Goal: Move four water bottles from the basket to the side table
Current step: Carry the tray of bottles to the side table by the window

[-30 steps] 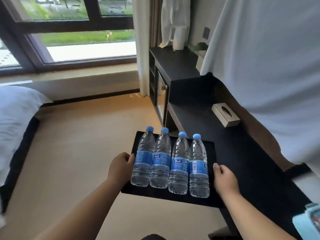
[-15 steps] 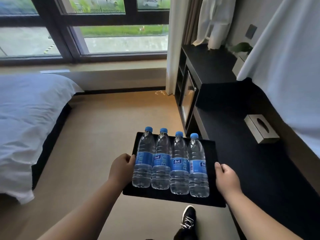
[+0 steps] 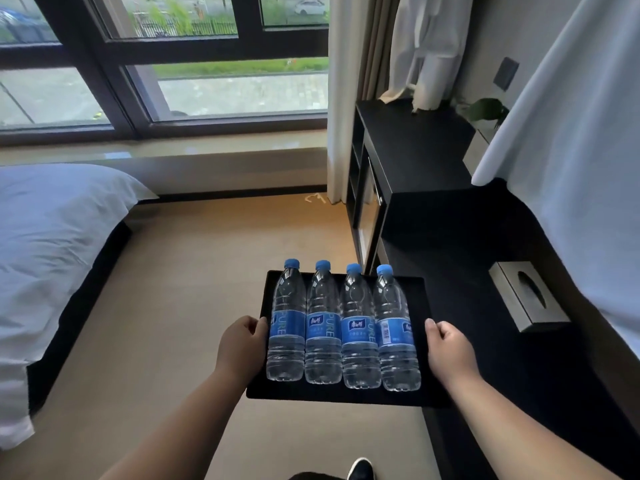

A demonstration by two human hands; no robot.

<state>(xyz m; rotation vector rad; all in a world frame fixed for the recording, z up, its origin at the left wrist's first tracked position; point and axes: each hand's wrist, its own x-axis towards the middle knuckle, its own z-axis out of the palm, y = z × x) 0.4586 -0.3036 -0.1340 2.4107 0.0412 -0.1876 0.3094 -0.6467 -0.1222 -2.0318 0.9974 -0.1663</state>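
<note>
Head view shows the left hand [image 3: 242, 344] curled around the left edge of a flat black tray [image 3: 420, 299] and the right hand [image 3: 450, 351] gripping its right edge, thumbs on top, the tray carried level above the floor. Four water bottles [image 3: 341, 327] lie on it side by side, touching, blue caps pointing away, the rightmost near the tray's open right part. No basket is visible. The dark side table [image 3: 467, 271] runs along the right, a tissue box [image 3: 528, 296] on it, the bed [image 3: 52, 244] well apart to the left. The risk, as I judge it: the bottles are round, so any tilt could roll them off.
</note>
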